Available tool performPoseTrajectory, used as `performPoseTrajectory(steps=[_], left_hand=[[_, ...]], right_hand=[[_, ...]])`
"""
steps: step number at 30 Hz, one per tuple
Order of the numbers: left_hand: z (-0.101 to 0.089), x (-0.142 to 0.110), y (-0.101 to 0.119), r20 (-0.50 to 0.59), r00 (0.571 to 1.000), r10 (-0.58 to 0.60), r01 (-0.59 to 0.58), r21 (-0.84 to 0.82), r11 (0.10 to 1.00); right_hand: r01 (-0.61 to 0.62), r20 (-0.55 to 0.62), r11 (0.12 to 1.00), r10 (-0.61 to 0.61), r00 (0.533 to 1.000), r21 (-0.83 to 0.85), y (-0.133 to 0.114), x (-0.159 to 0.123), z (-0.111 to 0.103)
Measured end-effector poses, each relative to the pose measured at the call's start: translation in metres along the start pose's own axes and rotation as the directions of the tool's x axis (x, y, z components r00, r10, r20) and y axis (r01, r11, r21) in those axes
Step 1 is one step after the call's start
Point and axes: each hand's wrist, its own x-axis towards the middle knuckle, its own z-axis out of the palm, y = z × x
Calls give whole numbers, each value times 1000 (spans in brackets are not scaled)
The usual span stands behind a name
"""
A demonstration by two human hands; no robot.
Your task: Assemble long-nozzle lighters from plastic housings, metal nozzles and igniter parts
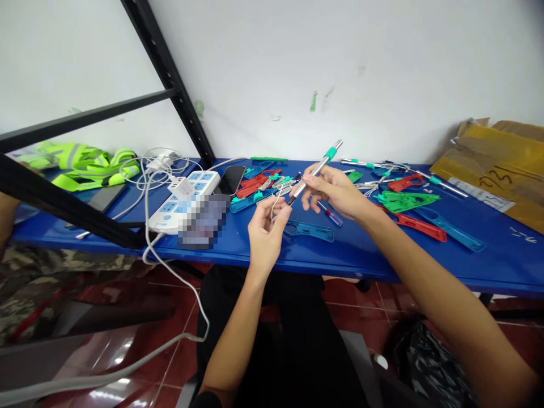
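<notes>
My right hand (pixel 334 190) holds a silver metal tube (pixel 317 170), with a green piece (pixel 330 153) around its upper part, tilted up to the right. At the tube's lower end, the fingers of my left hand (pixel 268 226) are pinched on a thin white wire (pixel 274 211) beside a small dark end piece. My left fingertips partly hide that end. Just below the hands lies a blue plastic handle shell (pixel 310 230), and a screwdriver with a clear purple handle (pixel 332 216) rests behind it.
Red, green and blue shells (pixel 419 224) and more metal tubes lie to the right, before a taped cardboard box (pixel 493 170). A white power strip (pixel 170 211), cables and a phone (pixel 232 180) are left. A black shelf frame (pixel 170 73) rises there. One neon strap heap (pixel 93 164) lies behind.
</notes>
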Motion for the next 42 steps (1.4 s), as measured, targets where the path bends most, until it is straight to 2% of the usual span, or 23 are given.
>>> performPoseTrajectory(steps=[8, 15, 35, 42], left_hand=[[0, 0, 1, -53, 999, -2, 5, 45, 999], [-1, -2, 1, -39, 999, 6, -4, 46, 999], [-6, 6, -2, 23, 991, -129, 131, -228, 965], [-4, 4, -3, -39, 998, -45, 38, -162, 986]], right_hand=[[17, -67, 1000, -16, 998, 23, -2, 0, 2], [35, -52, 999, -35, 998, -2, 0, 1, 2], [81, -9, 996, -81, 997, -29, 1, 0, 7], [91, -70, 994, -95, 993, -69, 2, 1, 10]])
